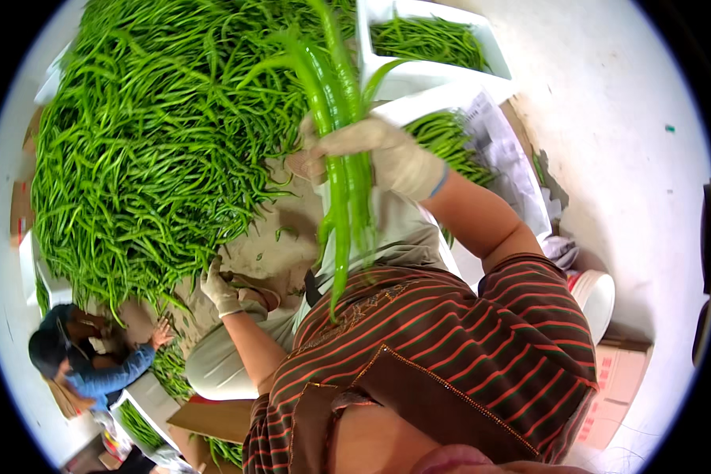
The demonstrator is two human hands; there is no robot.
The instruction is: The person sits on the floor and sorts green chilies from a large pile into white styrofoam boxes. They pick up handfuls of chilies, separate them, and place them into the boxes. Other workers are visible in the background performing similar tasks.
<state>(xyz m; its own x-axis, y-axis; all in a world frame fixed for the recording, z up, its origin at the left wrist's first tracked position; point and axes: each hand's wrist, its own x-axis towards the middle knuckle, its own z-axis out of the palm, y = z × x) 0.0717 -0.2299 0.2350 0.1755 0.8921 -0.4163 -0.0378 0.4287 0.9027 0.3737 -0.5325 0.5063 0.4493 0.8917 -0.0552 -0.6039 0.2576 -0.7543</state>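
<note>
My right hand [385, 151], in a pale knit glove, grips a bunch of long green chili peppers [339, 130]. Held in front of my body, the bunch stands roughly lengthwise, with tips pointing both up and down, and is partly blurred. My left hand [220, 290], gloved too, is at the near edge of a large heap of green chili peppers [154, 148], fingers apart, with nothing seen in it. To the right of my knees, an open white box [518, 172] lined with printed paper contains more peppers [450, 139].
A second white foam box [500, 68] of peppers stands beyond the lined one. At lower left a person in a blue sleeve [112, 373] reaches toward the heap, near another white box [148, 409] and an open cardboard box [213, 418]. Behind my right side are a white bucket [598, 302] and cartons [616, 385].
</note>
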